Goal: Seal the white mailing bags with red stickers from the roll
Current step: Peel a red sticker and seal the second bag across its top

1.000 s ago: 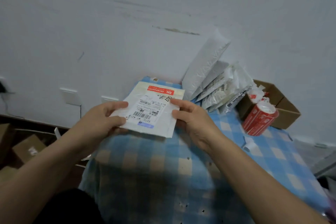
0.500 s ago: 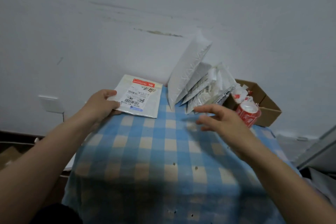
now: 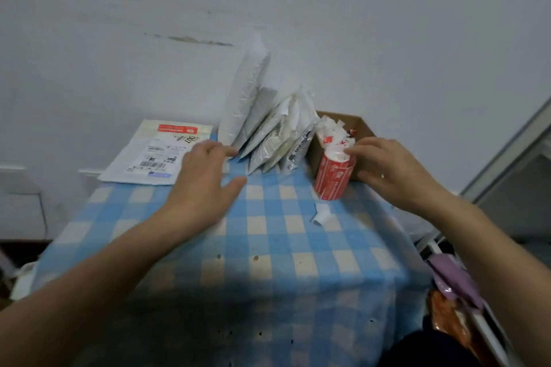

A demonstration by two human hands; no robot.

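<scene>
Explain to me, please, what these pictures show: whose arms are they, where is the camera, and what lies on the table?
No machine here: a person works bare-handed. The single camera sits on the person's head, looking forward and down. On the checked table lie one flat labelled bag, more bags leaning on the wall, a cardboard box and a red sticker roll. The left hand is open above the table, holding nothing. The right hand curls its fingers onto the roll's top.
</scene>
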